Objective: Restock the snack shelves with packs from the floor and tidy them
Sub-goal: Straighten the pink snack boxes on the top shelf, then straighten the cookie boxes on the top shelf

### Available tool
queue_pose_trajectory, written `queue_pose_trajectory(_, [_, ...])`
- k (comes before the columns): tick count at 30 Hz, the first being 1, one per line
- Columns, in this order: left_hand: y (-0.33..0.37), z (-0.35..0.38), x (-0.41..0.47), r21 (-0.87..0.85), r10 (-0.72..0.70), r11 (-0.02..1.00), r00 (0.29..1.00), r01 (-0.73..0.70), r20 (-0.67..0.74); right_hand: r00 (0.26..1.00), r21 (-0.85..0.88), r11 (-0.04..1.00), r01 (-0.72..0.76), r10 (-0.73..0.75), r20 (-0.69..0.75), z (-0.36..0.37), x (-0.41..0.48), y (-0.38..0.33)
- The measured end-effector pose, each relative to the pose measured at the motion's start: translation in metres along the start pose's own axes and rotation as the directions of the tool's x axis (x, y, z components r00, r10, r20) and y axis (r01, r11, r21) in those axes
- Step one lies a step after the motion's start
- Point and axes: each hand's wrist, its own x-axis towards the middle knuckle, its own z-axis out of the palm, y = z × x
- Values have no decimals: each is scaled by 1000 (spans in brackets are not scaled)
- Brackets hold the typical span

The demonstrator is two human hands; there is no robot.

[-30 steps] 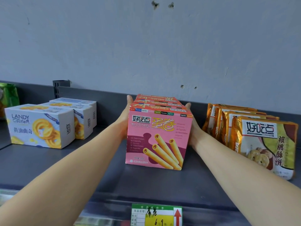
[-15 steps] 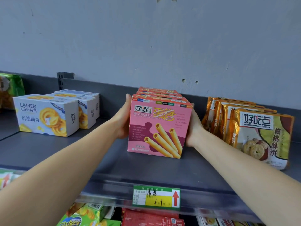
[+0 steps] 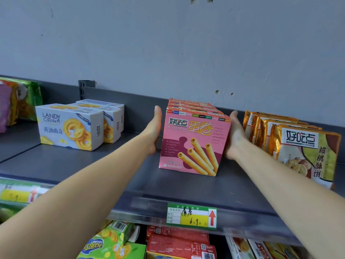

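At centre frame, the left hand (image 3: pixel 154 131) and right hand (image 3: pixel 234 135), fingers (image 3: pixel 157 113) straight and holding nothing, flank a row of pink boxes (image 3: pixel 194 144) standing on the grey shelf (image 3: pixel 93 165) (the tidying step, it seems). Next, an even squeeze should square the row above its price tag (image 3: pixel 192 216). A scuffed grey wall (image 3: pixel 168 43) fills the upper frame.

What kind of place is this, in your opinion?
Most likely a shop or supermarket: a grey metal shelf has a price tag on its front edge, and identical pink egg-roll boxes stand in a row facing outward.
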Motion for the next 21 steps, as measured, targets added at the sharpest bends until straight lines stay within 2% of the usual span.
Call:
queue_pose_trajectory(1, [2,-5,1,7,20,1000,999,-20,-28,1000,2,1000,26,-26,-10,0,-3,-8])
queue_pose_trajectory(3, [12,-9,-14,46,46,998,992,-41,-119,995,-134,987,87,-93,-36,3,-14,-27])
queue_pose_trajectory(7, [36,-21,-51,151,149,981,968,-119,-204,953,-325,911,253,-292,-77,17,-34,-66])
queue_pose_trajectory(15, [78,-80,-108,351,344,912,862,-212,-372,897,-368,825,428,-437,64,78,-64,-98])
queue_pose_trajectory(21, [85,-147,-136,359,362,913,792,-194,-492,884,-324,824,465,-450,125,149,-77,-88])
